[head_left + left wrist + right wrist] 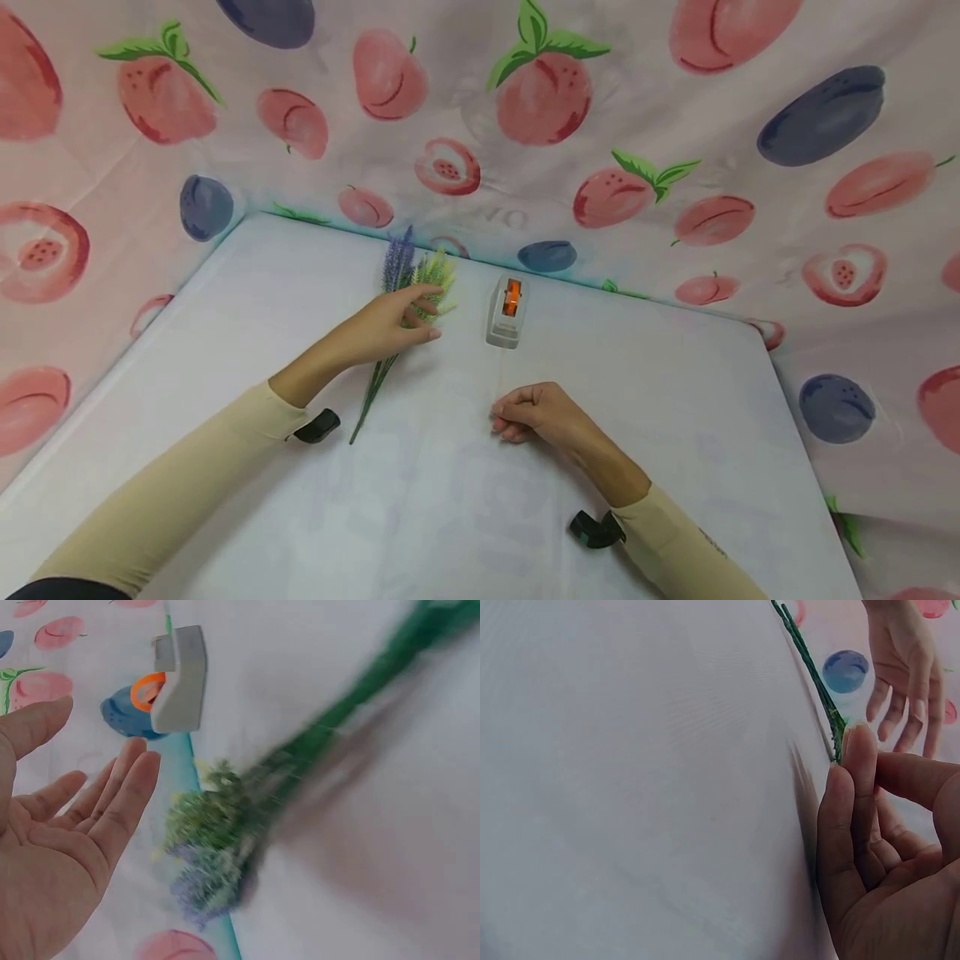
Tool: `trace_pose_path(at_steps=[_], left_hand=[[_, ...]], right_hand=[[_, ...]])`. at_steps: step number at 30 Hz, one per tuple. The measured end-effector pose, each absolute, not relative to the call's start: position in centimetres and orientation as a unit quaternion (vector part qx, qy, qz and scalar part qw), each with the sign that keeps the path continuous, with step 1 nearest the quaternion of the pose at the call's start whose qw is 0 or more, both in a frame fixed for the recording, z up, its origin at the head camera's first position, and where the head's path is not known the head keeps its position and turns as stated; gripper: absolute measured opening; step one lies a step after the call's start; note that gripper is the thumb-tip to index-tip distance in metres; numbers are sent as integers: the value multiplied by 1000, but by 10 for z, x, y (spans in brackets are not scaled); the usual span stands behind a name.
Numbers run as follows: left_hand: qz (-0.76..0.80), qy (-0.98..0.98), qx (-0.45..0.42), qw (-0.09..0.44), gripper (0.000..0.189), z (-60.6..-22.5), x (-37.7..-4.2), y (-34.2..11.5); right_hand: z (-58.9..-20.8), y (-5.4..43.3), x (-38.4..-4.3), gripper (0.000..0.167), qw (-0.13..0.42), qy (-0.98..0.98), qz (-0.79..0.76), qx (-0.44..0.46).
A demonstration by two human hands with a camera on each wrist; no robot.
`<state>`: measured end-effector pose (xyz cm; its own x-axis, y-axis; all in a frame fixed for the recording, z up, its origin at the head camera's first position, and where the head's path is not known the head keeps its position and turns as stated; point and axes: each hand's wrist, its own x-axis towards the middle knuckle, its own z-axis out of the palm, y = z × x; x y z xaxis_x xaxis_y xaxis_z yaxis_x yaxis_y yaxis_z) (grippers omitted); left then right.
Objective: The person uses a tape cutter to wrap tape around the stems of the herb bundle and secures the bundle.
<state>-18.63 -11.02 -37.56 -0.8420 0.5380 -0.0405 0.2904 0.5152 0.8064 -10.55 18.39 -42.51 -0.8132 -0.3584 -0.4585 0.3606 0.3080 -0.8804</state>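
A small bunch of artificial flowers (399, 262), purple and yellow-green on thin green stems (375, 387), lies on the white table. Over it hovers my left hand (382, 327), fingers spread and thumb apart; in the left wrist view its palm faces up beside the blurred flower heads (210, 817). A grey tape dispenser (507, 312) with an orange roll core stands right of the flowers. From its near end a faint clear strip of tape (501, 371) runs down to my right hand (543, 417), whose thumb and fingertips (861, 746) pinch its end.
The white table (420, 517) meets a fruit-print cloth (465, 100) hanging along its back edge and sides. Black wrist mounts (596, 530) stick out below both sleeves, low over the table.
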Motion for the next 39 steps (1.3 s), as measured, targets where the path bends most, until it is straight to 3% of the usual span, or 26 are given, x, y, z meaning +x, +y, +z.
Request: trace_pose_path(at_steps=[17, 31, 39], left_hand=[[407, 881, 199, 137, 69, -390, -165, -155], [366, 894, 190, 177, 67, -404, -158, -159], [370, 888, 215, 171, 58, -412, -157, -156]], right_hand=[[-426, 187, -105, 23, 307, 743, -595, -3], [-426, 188, -105, 23, 308, 742, -595, -8], [-427, 188, -106, 23, 309, 744, -592, -16]])
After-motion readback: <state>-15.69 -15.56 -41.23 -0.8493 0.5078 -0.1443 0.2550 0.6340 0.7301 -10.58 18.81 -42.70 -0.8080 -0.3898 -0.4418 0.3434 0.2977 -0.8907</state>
